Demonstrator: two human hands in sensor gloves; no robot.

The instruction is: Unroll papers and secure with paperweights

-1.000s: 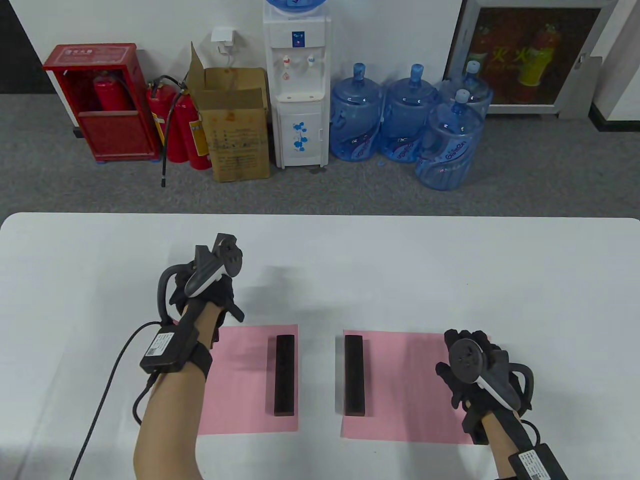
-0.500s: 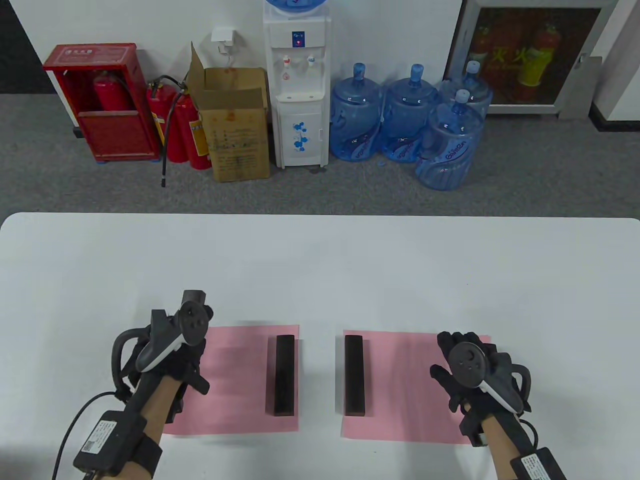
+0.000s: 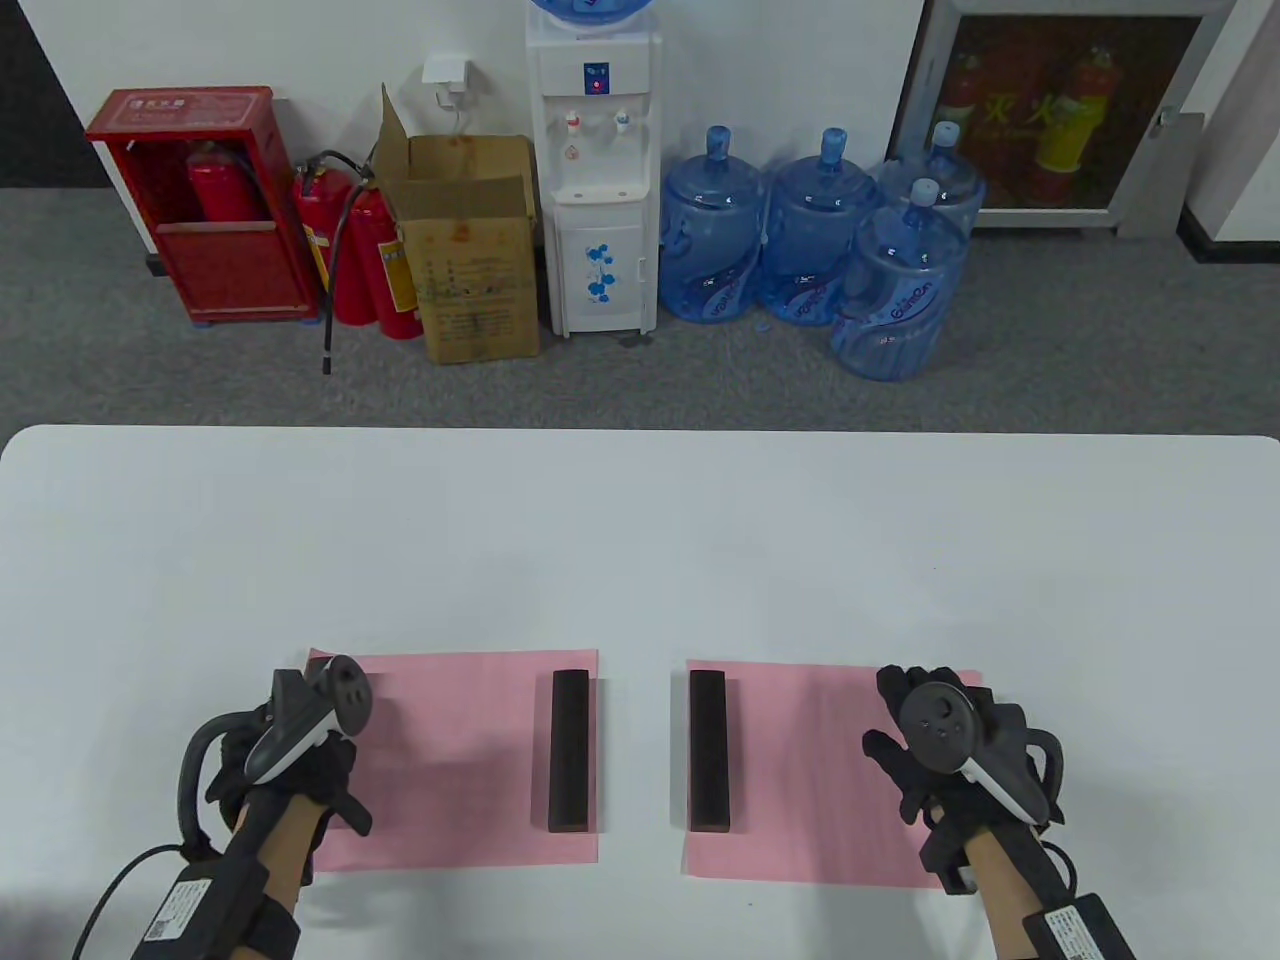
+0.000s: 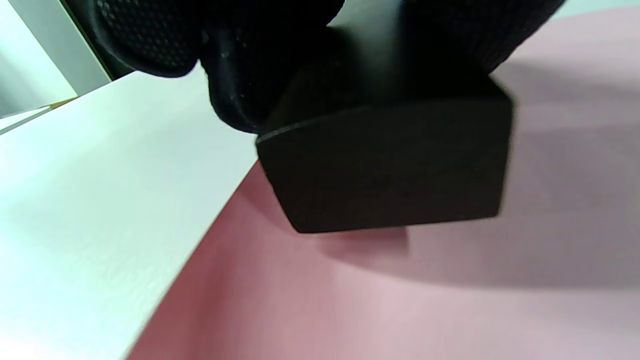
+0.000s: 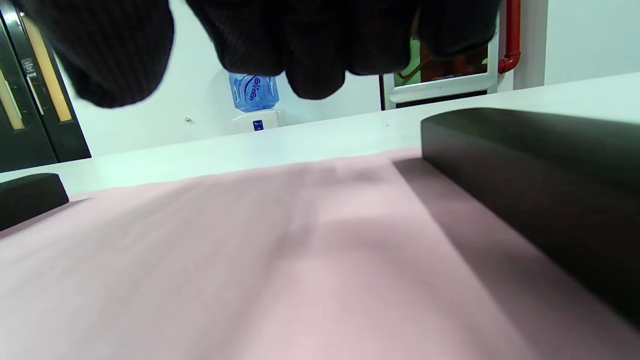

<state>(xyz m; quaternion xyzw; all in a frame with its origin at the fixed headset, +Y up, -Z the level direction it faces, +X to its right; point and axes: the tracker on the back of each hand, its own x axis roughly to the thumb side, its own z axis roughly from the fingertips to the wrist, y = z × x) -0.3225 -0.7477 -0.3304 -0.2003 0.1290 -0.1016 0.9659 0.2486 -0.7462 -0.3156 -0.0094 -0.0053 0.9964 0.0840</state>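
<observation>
Two pink papers lie flat side by side near the table's front edge, the left paper (image 3: 460,760) and the right paper (image 3: 810,770). A black bar paperweight (image 3: 570,750) lies on the left paper's inner edge, and another (image 3: 708,750) on the right paper's inner edge. My left hand (image 3: 300,775) grips a third black paperweight (image 4: 390,165) just above the left paper's outer edge (image 4: 300,300). My right hand (image 3: 930,740) is over the right paper's outer edge, its fingers (image 5: 310,45) above the paper. A fourth black paperweight (image 5: 540,170) lies on the paper beside them.
The white table (image 3: 640,540) stretches beyond the papers. A cable (image 3: 110,890) trails from my left wrist at the front left. On the floor behind stand a water dispenser (image 3: 595,170), water bottles (image 3: 830,240) and a cardboard box (image 3: 470,250).
My left hand has moved from beyond the left paper's far edge toward me and to the left, down to the paper's outer edge. My right hand has barely moved.
</observation>
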